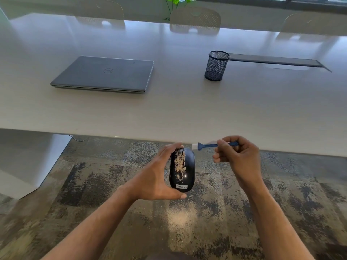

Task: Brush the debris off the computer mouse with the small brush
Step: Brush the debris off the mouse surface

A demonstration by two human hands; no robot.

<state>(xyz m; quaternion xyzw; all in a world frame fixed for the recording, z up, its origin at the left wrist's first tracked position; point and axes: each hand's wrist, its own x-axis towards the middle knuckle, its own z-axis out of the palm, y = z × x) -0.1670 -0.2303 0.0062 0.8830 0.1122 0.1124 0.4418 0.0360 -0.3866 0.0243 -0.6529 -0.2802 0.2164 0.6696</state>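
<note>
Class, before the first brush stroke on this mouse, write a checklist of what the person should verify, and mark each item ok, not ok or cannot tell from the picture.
1. Mouse held firmly: ok, the left hand grips it by its ends, top side up.
2. Brush in hand: ok, the right hand pinches its blue handle.
3. Bristles aimed at the mouse: ok, the white tip points left, toward it.
4. Bristles touching the debris: not ok, the tip is up and to the right of the mouse, apart from it.
5. Debris will miss the table: ok, the mouse is held off its edge, over the carpet.
6. Bristles clean: cannot tell.
</note>
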